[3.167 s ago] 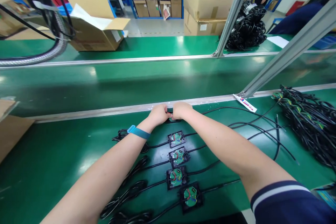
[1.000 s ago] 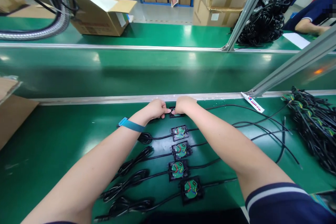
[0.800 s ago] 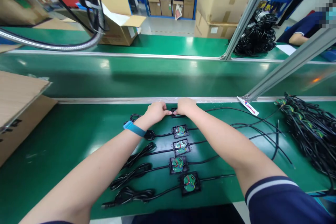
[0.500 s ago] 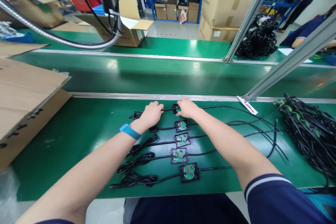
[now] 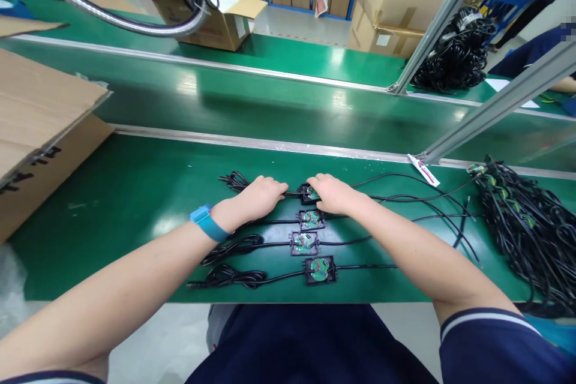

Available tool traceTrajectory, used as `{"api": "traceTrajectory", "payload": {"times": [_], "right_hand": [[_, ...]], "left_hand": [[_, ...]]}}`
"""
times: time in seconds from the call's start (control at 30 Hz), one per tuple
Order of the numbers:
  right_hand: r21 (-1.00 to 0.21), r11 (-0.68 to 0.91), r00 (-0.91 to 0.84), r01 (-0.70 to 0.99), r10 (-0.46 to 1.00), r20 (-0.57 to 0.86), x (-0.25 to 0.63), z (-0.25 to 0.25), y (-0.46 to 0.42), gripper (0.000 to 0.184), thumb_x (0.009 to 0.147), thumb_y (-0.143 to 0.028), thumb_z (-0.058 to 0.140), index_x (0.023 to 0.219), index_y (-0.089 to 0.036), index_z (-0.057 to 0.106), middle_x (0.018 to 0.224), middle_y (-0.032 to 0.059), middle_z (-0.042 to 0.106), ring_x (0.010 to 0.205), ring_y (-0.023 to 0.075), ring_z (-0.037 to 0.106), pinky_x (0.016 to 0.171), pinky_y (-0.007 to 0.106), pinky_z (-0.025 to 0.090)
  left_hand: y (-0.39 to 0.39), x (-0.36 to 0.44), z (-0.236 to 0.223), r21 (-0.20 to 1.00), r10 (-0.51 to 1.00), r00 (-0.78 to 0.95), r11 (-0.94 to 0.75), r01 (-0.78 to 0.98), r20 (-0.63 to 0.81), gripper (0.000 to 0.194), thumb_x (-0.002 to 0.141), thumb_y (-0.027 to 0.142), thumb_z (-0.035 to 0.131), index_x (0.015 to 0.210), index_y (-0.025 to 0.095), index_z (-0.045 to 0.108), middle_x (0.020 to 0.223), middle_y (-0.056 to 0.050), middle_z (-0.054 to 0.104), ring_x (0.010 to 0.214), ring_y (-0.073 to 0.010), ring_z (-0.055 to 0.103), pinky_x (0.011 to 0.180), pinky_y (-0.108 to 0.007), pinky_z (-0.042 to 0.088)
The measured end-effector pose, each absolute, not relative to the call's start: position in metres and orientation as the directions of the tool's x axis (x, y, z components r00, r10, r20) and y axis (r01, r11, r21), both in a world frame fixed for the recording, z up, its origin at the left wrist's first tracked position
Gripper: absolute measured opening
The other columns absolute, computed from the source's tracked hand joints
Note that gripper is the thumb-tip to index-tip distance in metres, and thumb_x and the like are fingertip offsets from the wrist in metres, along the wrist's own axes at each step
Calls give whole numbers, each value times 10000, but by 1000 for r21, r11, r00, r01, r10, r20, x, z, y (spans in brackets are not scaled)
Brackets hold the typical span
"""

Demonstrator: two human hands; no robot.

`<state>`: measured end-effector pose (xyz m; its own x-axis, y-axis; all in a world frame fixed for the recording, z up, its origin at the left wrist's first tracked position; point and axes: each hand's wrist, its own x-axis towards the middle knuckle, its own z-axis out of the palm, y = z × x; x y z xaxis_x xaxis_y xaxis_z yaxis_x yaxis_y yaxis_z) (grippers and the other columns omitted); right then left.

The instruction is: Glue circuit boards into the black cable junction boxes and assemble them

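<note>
My left hand [image 5: 263, 197], with a blue wristband [image 5: 209, 223] on its wrist, is closed on a black cable just left of the farthest visible open black case. My right hand [image 5: 333, 194] grips that black case [image 5: 309, 194] from the right, covering part of its green circuit board. Closer to me lie three more open cases in a column: one case [image 5: 312, 220], another case [image 5: 305, 243] and the nearest case [image 5: 320, 270]. Each has a circuit board inside and cables at both sides. Coiled black cables [image 5: 236, 276] lie to their left.
A heap of black cables [image 5: 531, 240] covers the right end of the green bench. A white tube [image 5: 423, 170] lies by the metal post [image 5: 454, 126]. At left stands a cardboard box [image 5: 45, 150]. A metal rail [image 5: 252, 143] runs behind the cases.
The view has tipped downward. Both hands have come slightly nearer to me along the column. One fewer case is visible; whether it is beneath my right hand or stacked I cannot tell.
</note>
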<state>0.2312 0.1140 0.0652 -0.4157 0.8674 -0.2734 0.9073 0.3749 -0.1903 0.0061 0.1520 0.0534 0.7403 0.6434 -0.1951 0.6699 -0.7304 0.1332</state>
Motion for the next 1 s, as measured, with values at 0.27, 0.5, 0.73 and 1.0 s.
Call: {"api": "traceTrajectory", "payload": {"times": [0.27, 0.5, 0.73, 1.0], "right_hand": [[-281, 441, -506, 852, 831, -230, 230, 86, 71, 594, 788, -192, 635, 1365, -161, 495, 1183, 135, 583, 1066, 274, 580, 898, 386, 473], [-332, 430, -512, 839, 830, -220, 242, 67, 47, 852, 771, -87, 557, 1556, -191, 243, 1411, 174, 480, 1248, 297, 500, 995, 450, 439], [-300, 356, -453, 885, 807, -379, 247, 63, 68, 888, 785, -106, 535, 1588, -148, 157, 1181, 185, 663, 1026, 291, 650, 854, 375, 476], [-379, 267, -413, 886, 826, -384, 277, 62, 106, 447, 757, -66, 514, 1175, -160, 640, 976, 130, 714, 901, 247, 663, 775, 315, 463]], "left_hand": [[115, -11, 87, 158, 582, 785, -772, 615, -212, 130, 928, 243, 529, 862, 179, 622, 842, -88, 646, 784, -231, 595, 722, -348, 393], [96, -9, 66, 51, 617, 750, -763, 644, -236, 236, 888, 144, 481, 832, 177, 708, 971, -157, 615, 964, -304, 564, 786, -427, 430], [126, -18, 69, 212, 558, 755, -737, 641, -344, 260, 873, 89, 457, 979, 161, 684, 1021, -128, 666, 860, -229, 641, 802, -346, 487], [215, -59, 88, 171, 575, 752, -746, 643, -321, 202, 874, 113, 472, 972, 160, 642, 986, -114, 687, 863, -232, 654, 774, -311, 469]]}}
